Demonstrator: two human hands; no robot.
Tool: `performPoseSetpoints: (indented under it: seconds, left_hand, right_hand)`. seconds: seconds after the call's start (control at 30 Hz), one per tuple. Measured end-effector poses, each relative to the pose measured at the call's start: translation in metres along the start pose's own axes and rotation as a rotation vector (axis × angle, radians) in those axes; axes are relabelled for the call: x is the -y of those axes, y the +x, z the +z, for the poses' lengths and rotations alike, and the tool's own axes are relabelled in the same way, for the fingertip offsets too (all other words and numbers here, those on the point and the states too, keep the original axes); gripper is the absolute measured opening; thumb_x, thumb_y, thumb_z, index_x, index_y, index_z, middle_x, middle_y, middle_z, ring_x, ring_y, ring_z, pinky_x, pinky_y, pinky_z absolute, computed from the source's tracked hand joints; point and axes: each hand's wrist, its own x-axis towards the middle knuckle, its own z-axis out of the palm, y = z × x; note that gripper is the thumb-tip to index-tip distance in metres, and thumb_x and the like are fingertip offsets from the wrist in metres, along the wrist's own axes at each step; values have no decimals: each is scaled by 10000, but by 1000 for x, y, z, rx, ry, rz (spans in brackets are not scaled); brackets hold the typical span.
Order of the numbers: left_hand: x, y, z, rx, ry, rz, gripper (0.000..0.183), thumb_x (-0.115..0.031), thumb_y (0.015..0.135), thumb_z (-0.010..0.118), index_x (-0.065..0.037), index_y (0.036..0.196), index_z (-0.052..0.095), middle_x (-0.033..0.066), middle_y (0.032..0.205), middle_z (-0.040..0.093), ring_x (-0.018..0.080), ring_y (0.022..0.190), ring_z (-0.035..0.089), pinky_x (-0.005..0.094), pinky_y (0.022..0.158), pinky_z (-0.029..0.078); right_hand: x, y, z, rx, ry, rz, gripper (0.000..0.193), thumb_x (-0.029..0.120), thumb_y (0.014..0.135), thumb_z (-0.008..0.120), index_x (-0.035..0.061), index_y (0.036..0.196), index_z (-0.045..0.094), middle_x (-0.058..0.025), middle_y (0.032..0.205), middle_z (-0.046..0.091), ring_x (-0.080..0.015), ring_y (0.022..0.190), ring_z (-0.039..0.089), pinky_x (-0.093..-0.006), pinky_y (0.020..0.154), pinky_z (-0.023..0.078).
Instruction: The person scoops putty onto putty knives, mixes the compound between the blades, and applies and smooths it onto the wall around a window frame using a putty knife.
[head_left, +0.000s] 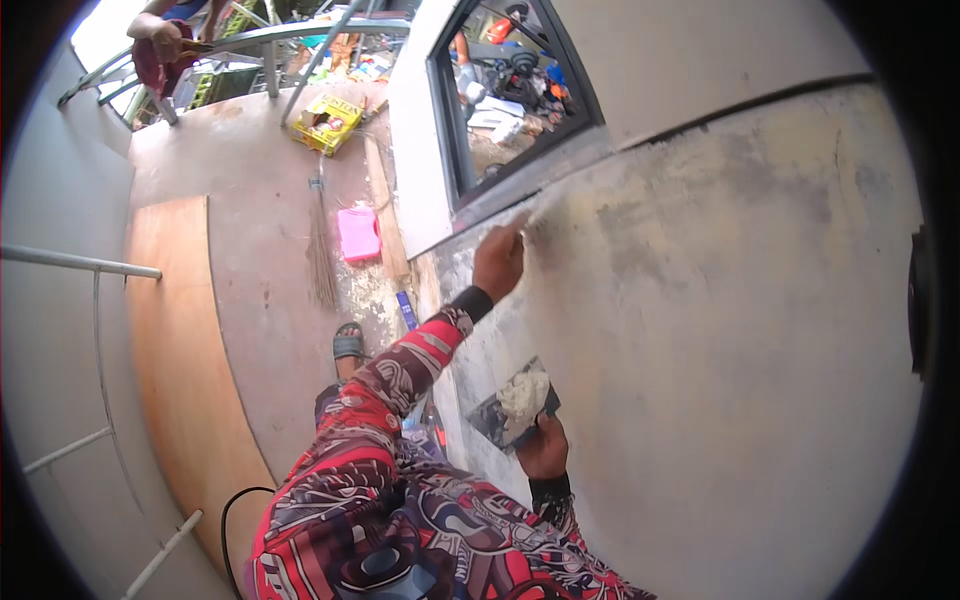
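My left hand (498, 262) is raised to the wall (720, 290), its index finger stretched out to the patchy surface just below the window corner. The other fingers look curled, and I see no tool in it. Lower down, my right hand (545, 450) grips the near edge of a flat, dark, square putty board (487, 418), thumb on top. A lump of pale putty (525, 396) sits on the board, which is close in front of the wall. Grey and yellowish smears cover the wall around my left fingertip.
A dark-framed window (450, 130) opens above. On the floor lie a plywood sheet (175, 300), a stick broom (320, 250), a pink container (358, 234) and a yellow box (328, 124). Metal scaffold bars (80, 260) stand left. Another person's hand (165, 40) holds dark red cloth by the far railing.
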Motion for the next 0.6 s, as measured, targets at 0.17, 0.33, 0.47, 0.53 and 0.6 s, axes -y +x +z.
performPoseSetpoints:
  seconds: [0.17,0.33,0.47,0.53,0.6]
  left_hand:
    - [-12,-12,17,77,33,-231,489,-96,904,501,-77,1392,474,240,940,651,420,884,622,492,755,490]
    - [-70,-12,23,223,79,-330,519,-145,892,488,-72,1405,450,247,903,653,433,872,625,518,757,484]
    - [-91,2,38,226,42,-380,527,-153,877,494,-53,1393,454,255,882,650,434,846,627,526,761,483]
    - [-108,4,44,206,-9,-377,493,-153,872,497,-29,1349,491,255,880,650,428,847,630,528,752,485]
    - [-127,4,50,162,38,-282,481,-153,869,499,-25,1333,505,256,882,650,430,849,630,529,751,486]
  right_hand:
    - [20,-4,-35,-23,-27,-12,542,224,949,514,-15,1422,399,-157,1387,528,-320,1278,509,-477,1083,392]
    - [17,-47,-46,-60,30,-36,553,226,944,531,-15,1423,398,-160,1390,525,-318,1285,505,-467,1086,394]
    - [23,-79,-41,-19,45,-54,548,223,945,532,-14,1422,401,-165,1393,523,-317,1287,505,-462,1084,399]
    - [26,-92,-51,-24,51,-66,546,223,947,531,-18,1420,402,-167,1392,524,-316,1285,508,-460,1085,398]
    - [28,-105,-62,-29,58,-76,543,222,950,530,-21,1418,404,-169,1392,525,-315,1282,511,-458,1087,397]
